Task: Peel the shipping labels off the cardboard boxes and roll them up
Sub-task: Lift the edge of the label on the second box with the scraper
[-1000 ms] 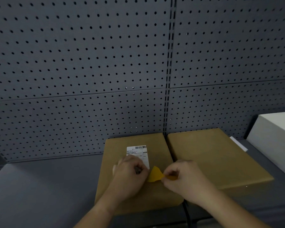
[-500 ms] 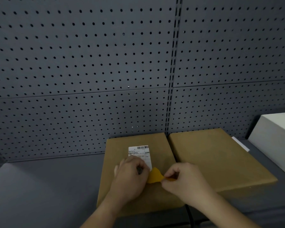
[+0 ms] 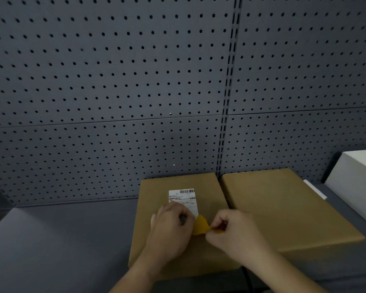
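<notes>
two cardboard boxes (image 3: 283, 208), one label (image 3: 183, 197), one white box (image 3: 355, 178), two hands (image 3: 171, 227)

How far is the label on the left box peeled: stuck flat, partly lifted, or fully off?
Partly lifted. The label's near corner is curled up, its yellow underside pinched by the right hand; its barcode end lies flat on the left box.

Brown boxes (image 3: 283, 208); white label (image 3: 183, 197) — black barcode, yellow underside; grey pegboard (image 3: 114, 81) — dark dotted holes; white block (image 3: 357, 178).

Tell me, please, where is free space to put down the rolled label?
The grey shelf left of the left box is bare up to the pegboard. The right box has a bare top. It is crowded where the left hand and right hand work at the label.
</notes>
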A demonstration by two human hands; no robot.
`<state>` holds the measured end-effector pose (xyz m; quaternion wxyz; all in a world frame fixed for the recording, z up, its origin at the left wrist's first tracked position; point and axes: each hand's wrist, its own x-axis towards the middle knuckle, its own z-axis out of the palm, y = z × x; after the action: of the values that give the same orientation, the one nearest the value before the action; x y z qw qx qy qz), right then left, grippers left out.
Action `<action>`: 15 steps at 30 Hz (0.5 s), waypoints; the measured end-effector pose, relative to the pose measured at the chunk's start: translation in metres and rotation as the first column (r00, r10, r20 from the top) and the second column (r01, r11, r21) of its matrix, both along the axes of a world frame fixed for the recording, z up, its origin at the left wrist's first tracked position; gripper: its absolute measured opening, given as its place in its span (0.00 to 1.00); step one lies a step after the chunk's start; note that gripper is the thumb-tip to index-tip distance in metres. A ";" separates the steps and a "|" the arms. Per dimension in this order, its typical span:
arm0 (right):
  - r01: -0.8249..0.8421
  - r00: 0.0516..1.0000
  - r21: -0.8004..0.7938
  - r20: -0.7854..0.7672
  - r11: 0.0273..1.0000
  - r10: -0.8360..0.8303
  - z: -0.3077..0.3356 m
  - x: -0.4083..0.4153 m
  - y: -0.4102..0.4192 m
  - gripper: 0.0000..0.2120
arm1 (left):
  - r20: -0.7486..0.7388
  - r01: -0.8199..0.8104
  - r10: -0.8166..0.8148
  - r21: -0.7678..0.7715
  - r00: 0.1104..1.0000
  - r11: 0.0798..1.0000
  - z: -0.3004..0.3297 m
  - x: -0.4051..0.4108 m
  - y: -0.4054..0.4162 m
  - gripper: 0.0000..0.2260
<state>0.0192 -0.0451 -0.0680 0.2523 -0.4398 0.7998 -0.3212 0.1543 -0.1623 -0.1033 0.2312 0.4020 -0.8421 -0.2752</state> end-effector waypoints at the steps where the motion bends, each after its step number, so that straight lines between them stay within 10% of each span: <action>1: 0.000 1.000 0.007 -0.002 1.000 0.000 0.000 -0.001 0.000 0.03 | -0.004 -0.003 0.003 0.004 1.000 1.000 0.000 0.000 0.000 0.08; 15: 0.005 1.000 0.020 -0.021 1.000 -0.004 0.004 0.001 -0.004 0.05 | 0.009 -0.021 0.020 0.060 1.000 0.998 0.004 -0.001 0.001 0.08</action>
<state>0.0204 -0.0487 -0.0642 0.2478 -0.4387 0.8066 -0.3092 0.1530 -0.1617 -0.0989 0.2184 0.4185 -0.8303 -0.2961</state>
